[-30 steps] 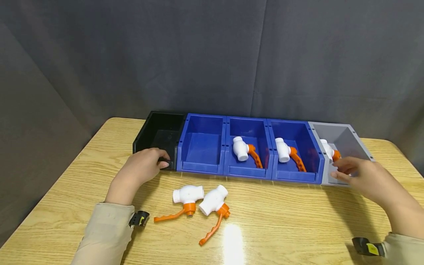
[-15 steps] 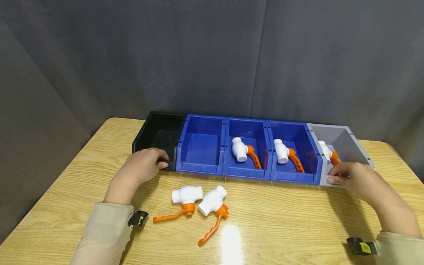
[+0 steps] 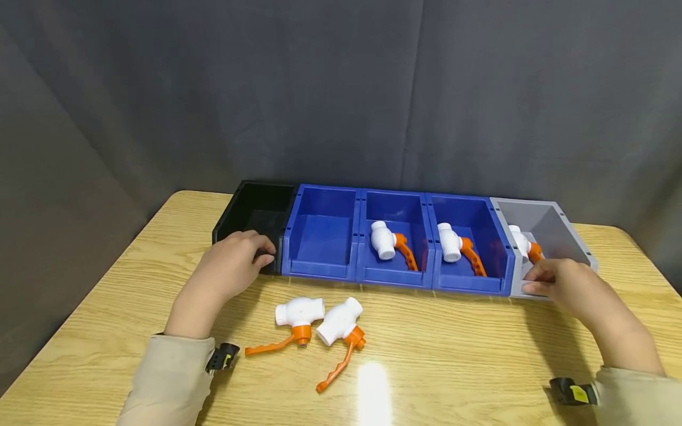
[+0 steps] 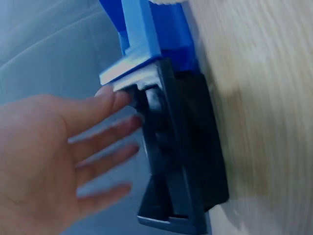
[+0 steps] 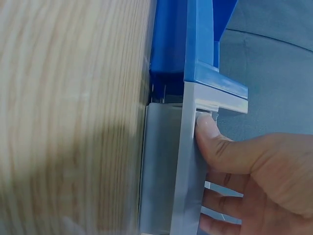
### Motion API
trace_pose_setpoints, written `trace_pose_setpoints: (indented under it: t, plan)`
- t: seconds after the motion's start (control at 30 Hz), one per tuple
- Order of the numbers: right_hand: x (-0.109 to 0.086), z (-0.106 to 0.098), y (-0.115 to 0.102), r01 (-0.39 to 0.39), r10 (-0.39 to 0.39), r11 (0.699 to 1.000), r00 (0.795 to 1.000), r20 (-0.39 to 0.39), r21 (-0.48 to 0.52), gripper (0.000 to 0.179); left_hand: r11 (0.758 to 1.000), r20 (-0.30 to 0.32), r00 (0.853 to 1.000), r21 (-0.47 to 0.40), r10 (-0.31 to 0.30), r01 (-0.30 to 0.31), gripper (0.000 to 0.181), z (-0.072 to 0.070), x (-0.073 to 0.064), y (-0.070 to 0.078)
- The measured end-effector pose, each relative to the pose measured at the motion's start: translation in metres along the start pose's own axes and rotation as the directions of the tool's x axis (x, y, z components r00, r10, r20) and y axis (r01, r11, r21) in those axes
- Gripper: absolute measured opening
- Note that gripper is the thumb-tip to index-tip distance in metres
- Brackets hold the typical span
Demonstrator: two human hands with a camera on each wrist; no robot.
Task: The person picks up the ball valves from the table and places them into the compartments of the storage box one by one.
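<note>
My left hand (image 3: 229, 263) is at the front of the black bin (image 3: 263, 222), fingers spread and loosely bent beside its rim in the left wrist view. Whether the thumb still touches the rim I cannot tell. At the row's other end, my right hand (image 3: 578, 293) pinches the front wall of the grey bin (image 5: 188, 196), thumb outside and fingers inside. A white ball valve (image 3: 517, 239) with an orange handle lies in that bin, partly hidden by its side wall and the hand. Two similar ball valves, one left (image 3: 299, 312) and one right (image 3: 340, 321), lie on the table.
Between the black and grey bins stand a bare blue bin (image 3: 326, 236), a middle blue bin holding a ball valve (image 3: 383, 241) and another blue bin holding a ball valve (image 3: 450, 242). A dark curtain (image 3: 341, 89) hangs behind the wooden table (image 3: 453, 355).
My left hand has loosened from the black bin's front and lifted slightly. My right hand has moved left and taken hold of the grey bin's front wall.
</note>
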State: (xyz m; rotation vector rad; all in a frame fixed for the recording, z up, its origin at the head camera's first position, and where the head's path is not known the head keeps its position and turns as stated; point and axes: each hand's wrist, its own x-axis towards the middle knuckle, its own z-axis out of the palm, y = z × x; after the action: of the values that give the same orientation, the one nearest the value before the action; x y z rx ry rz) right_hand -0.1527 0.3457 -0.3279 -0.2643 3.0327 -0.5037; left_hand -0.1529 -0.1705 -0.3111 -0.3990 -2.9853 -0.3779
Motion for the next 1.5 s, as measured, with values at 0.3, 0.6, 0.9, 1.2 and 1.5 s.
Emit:
trace_pose_setpoints:
  t: [0.3, 0.6, 0.9, 1.2, 1.5]
  plan:
    - [0.003, 0.0, -0.002, -0.049, 0.048, 0.998, 0.998, 0.039, 0.034, 0.015, 0.995, -0.144, 0.989, 0.094, -0.031, 0.045, 0.017, -0.013, -0.004, 0.009]
    - [0.004, -0.003, -0.002, -0.065, 0.063, 0.997, 0.997, 0.046, 0.041, 0.016, 0.995, -0.091, 0.991, 0.045, 0.093, -0.089, 0.017, -0.025, -0.014, 0.034]
    - [0.004, -0.002, -0.002, -0.08, 0.078, 0.996, 0.996, 0.052, 0.046, 0.016, 0.954, -0.137, 0.946, 0.096, 0.294, -0.282, 0.016, -0.012, -0.018, 0.052]
    - [0.001, -0.002, -0.002, -0.064, 0.063, 0.997, 0.998, 0.03, 0.042, 0.015, 0.855, -0.104, 0.855, 0.181, 0.509, -0.487, 0.021, 0.007, -0.022, 0.063]
    - [0.001, -0.002, -0.004, -0.067, 0.065, 0.997, 0.997, 0.03, 0.04, 0.015, 0.753, 0.079, 0.774, 0.188, 0.629, -0.631, 0.042, 0.017, -0.032, 0.075]
